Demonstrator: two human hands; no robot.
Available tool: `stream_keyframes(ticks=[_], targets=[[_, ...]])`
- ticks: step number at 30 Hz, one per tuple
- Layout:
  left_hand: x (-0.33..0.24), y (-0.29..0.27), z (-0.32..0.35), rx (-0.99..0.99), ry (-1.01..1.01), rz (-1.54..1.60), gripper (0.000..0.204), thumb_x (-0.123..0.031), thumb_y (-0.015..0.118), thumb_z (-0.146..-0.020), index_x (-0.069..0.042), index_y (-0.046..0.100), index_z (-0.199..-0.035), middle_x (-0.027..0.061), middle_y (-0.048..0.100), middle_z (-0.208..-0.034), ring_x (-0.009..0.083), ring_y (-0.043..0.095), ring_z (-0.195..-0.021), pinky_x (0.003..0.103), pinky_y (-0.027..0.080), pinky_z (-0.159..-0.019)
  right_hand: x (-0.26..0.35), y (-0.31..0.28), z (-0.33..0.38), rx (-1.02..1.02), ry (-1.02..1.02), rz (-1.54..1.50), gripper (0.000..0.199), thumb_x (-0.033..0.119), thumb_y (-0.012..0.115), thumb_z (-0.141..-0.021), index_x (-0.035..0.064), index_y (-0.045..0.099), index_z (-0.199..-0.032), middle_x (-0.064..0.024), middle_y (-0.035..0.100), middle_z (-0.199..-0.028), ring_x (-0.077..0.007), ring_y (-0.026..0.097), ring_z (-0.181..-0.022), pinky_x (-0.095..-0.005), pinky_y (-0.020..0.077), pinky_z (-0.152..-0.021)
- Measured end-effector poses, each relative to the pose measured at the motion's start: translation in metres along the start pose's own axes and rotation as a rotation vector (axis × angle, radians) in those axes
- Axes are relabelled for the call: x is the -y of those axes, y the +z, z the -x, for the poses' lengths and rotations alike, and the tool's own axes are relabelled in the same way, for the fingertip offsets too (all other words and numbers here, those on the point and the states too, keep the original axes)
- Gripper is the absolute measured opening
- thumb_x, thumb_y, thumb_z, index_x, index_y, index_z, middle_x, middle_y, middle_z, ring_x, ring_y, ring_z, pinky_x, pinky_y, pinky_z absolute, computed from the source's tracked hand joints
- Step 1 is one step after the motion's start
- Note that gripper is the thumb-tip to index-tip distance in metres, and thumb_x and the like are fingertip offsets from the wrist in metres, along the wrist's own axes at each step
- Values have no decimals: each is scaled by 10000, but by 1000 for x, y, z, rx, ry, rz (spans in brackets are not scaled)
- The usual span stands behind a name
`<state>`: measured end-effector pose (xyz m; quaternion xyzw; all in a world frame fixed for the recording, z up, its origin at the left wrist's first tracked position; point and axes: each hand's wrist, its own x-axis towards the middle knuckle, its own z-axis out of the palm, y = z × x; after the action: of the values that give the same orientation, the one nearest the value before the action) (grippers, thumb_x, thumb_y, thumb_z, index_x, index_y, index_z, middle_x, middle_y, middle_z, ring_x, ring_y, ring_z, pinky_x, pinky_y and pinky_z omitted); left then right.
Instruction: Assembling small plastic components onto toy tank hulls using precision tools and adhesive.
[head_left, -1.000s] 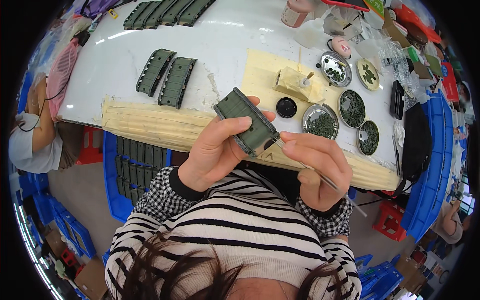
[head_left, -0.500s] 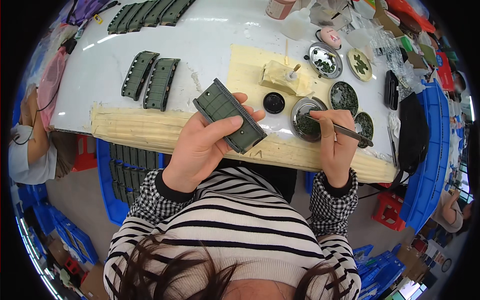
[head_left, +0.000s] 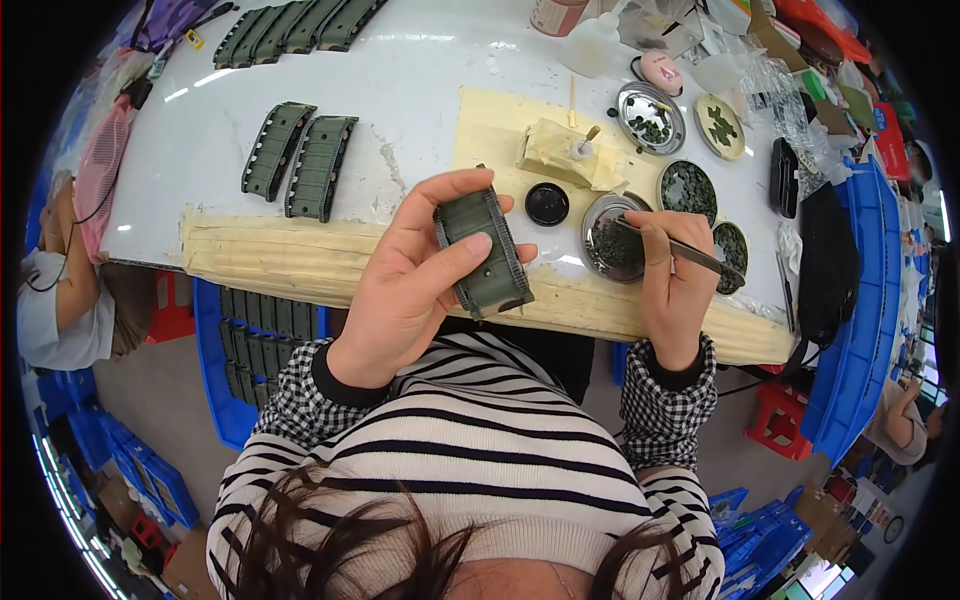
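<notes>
Since a moment ago, my left hand [head_left: 420, 275] has turned the green track piece [head_left: 482, 252] so it stands more upright, and my right hand [head_left: 672, 280] has stayed over at the dishes. I see the left hand near the middle of the frame, closed around the track piece, with the thumb lying across its front and the fingers behind it. The piece hangs above the near edge of the table [head_left: 420, 90].

My right hand is right of the middle, closed on thin tweezers [head_left: 680, 245]. Their tip reaches down into a round silver dish [head_left: 610, 245] full of tiny dark bits. A small black round cap [head_left: 547, 204] lies just left of that dish. Above it sits a yellowish folded lump [head_left: 560, 155] with a little stick in it.

More round dishes [head_left: 690, 185] with green bits sit to the upper right. Two more green track pieces [head_left: 300, 165] lie side by side on the table in the upper left. A blue crate [head_left: 230, 380] holding more pieces is under the table at the lower left.
</notes>
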<state>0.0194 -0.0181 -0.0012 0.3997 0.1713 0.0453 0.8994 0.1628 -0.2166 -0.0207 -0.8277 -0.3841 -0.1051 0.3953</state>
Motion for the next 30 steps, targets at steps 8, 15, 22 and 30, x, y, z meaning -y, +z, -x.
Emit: stream_keyframes(ticks=[8, 15, 22, 30], targets=[[5, -4, 0, 37, -28, -17, 174, -201, 407, -1026, -51, 495, -1023, 172, 492, -1304, 281, 632, -1058, 398, 557, -880, -2, 1, 1, -1, -13, 21, 117, 143, 618, -894, 47, 686, -883, -76, 637, -812, -254, 541, -784, -348, 397, -732], [6, -5, 1, 59, -64, -1, 181, -207, 410, -1026, -48, 483, -981, 173, 483, -1302, 290, 630, -1061, 409, 560, -871, 1, 0, 2, 4, -36, 44, 106, 140, 621, -894, 61, 692, -885, -68, 641, -815, -243, 542, -788, -337, 388, -730], [7, -3, 1, 84, -82, -6, 194, -217, 409, -1028, -43, 482, -982, 160, 489, -1286, 293, 623, -1070, 393, 556, -870, 7, -2, 2, -30, 10, -110, 159, 127, 571, -932, 25, 686, -889, -77, 648, -822, -234, 549, -798, -327, 421, -725], [9, 2, -1, 165, -137, -29, 227, -236, 393, -1036, -32, 470, -973, 152, 501, -1269, 293, 621, -1077, 354, 544, -863, 23, 1, -8, -9, 54, -375, 221, 123, 516, -963, -2, 680, -882, -92, 655, -821, -213, 556, -794, -318, 433, -724]])
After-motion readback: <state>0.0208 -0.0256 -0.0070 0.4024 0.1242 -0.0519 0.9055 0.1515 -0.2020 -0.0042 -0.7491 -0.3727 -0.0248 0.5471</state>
